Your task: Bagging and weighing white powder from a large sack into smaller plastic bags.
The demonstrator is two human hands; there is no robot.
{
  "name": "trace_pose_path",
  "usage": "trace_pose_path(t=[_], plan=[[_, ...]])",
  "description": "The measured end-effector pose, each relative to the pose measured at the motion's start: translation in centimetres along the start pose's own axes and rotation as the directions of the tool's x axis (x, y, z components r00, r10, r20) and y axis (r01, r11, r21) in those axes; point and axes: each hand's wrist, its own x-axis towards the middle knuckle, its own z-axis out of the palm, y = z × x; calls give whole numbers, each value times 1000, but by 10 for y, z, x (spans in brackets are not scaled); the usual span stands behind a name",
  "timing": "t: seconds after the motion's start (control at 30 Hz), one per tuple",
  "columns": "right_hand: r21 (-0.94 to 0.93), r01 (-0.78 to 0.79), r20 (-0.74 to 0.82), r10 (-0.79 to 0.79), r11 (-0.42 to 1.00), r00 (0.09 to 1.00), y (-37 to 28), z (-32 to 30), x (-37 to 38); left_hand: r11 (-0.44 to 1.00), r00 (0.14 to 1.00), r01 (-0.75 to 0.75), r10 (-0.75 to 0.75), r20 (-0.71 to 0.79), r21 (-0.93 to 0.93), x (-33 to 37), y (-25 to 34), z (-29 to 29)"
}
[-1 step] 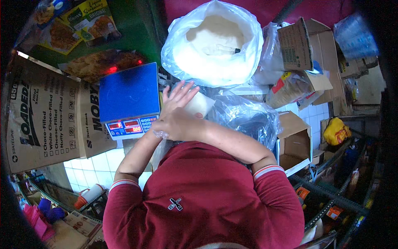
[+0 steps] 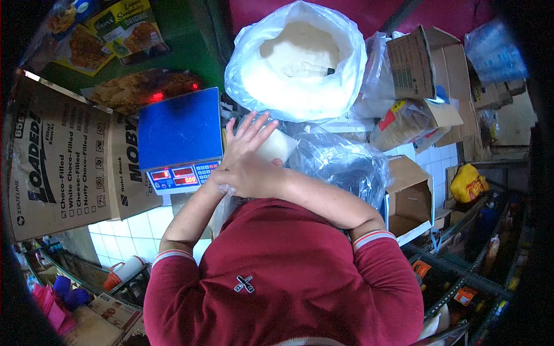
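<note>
My left hand (image 2: pixel 249 138) is open, its fingers spread and pointing away from me. Beside it lies a small plastic bag of white contents (image 2: pixel 278 144), partly hidden by the hand. Across the left wrist comes my right forearm, and my right hand (image 2: pixel 234 175) is closed there. A bit of clear plastic film (image 2: pixel 228 189) shows at its fingertips; the rest of its grip is hidden. Just left of the hands stands a digital scale (image 2: pixel 180 130) with a bare blue platform and red lit digits. Beyond them is a large clear sack (image 2: pixel 245 81) of white powder, with a dark-tipped object inside.
Crumpled clear plastic bags (image 2: pixel 340 158) lie right of my hands. A large cardboard box (image 2: pixel 63 167) stands at the left. Farther right are an open carton (image 2: pixel 410 202), a torn cardboard box (image 2: pixel 450 81) and a yellow bundle (image 2: pixel 468 183). Dark metal shelving (image 2: pixel 456 277) runs behind at both sides.
The small white-filled bag beside my left hand has shifted very slightly. Both hands stay in nearly the same place.
</note>
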Motion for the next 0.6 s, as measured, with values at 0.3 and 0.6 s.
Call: trace_pose_path(t=[0.3, 0.6], plan=[[256, -140, 82, 123, 957, 989, -10, -13, -2, 942, 929, -335, 327, 174, 14, -2, -11, 9], [307, -178, 240, 105, 935, 965, -25, -8, -19, 847, 771, -528, 510, 381, -65, -14, -3, 22]])
